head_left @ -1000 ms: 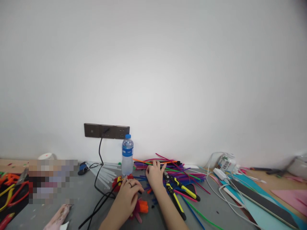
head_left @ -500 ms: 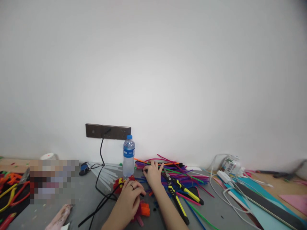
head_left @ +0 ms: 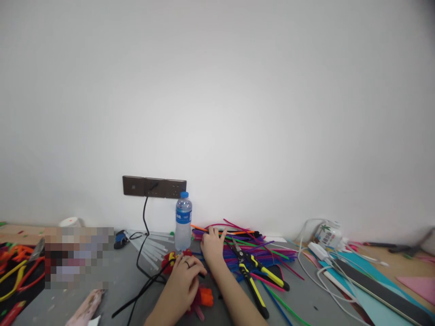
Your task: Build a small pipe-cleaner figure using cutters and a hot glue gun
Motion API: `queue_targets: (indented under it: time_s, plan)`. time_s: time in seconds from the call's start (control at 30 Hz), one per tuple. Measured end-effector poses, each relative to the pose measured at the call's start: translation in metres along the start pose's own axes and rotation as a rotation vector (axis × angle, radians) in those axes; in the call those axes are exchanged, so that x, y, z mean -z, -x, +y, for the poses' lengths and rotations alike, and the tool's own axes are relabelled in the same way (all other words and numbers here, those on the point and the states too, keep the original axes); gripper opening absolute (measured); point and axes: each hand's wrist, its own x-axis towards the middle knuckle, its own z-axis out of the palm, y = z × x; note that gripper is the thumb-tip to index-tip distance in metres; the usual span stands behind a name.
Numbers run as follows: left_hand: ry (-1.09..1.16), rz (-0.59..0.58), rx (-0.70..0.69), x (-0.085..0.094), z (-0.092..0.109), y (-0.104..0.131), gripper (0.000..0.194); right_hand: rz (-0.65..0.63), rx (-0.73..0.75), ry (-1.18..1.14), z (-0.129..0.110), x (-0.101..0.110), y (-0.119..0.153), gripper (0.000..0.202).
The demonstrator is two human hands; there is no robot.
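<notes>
My left hand (head_left: 185, 283), a ring on one finger, is curled over a fuzzy red craft piece (head_left: 167, 265) with yellow and orange parts. A small dark tip shows by its fingers; what the hand grips is mostly hidden. Beyond it, my right hand (head_left: 212, 248) reaches over the left end of a pile of coloured pipe cleaners (head_left: 265, 253), fingers spread, nothing visible in them. Pliers with yellow and black handles (head_left: 249, 283) lie on the pile, right of my right forearm.
A water bottle (head_left: 184, 226) stands near the wall. From the wall socket (head_left: 154, 186) a black cable (head_left: 137, 258) runs down beside my left hand. Pale sticks (head_left: 147, 249) lie left; white cables (head_left: 326, 283) and coloured paper (head_left: 377, 283) lie right.
My right hand has shifted slightly to the left and a dark bit near its fingertips no longer shows. My left hand stays almost still on the red piece.
</notes>
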Motion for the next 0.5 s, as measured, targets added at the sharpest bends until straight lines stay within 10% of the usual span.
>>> queue_targets:
  time_s: [0.3,0.5]
  plan:
    - [0.07,0.076,0.023,-0.001,0.002,0.002,0.024,0.026,0.017,-0.206,0.012,0.02,0.01,0.023]
    - [0.13,0.263,0.118,-0.006,-0.01,-0.002,0.012,-0.104,0.157,-0.802,0.023,0.049,0.032,0.014]
